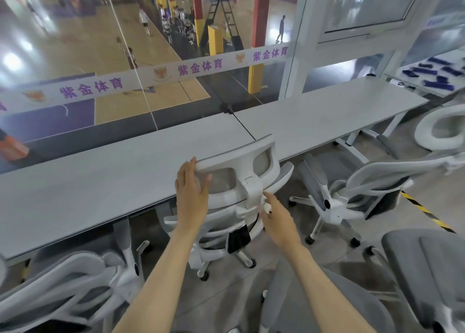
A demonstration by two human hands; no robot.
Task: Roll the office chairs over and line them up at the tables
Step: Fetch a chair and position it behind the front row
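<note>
From my remote seat, the biggest thing in view is the glass wall (75, 43) with a court below it, crossed by a white banner strip (201, 67) with purple lettering. Against it run two long grey worktops end to end, the left worktop (88, 181) and the right worktop (327, 111), meeting at a seam straight ahead.

The office chair (251, 186) I'm working on stands at the left worktop's near edge, just left of that seam, its back towards me and its headrest (234, 152) rising above the edge. It is hemmed in: a second chair (352, 189) stands just beside it on the right, turned side-on, a third chair (75, 282) crowds the near left, and a grey-seated chair (422, 269) fills the near right. Yellow-black floor tape (425, 211) runs behind them.

My left hand (192, 189) lies flat against the headrest's left end, fingers straight. My right hand (276, 222) is released, fingers extended at the headrest's stem; I cannot tell whether they touch.
</note>
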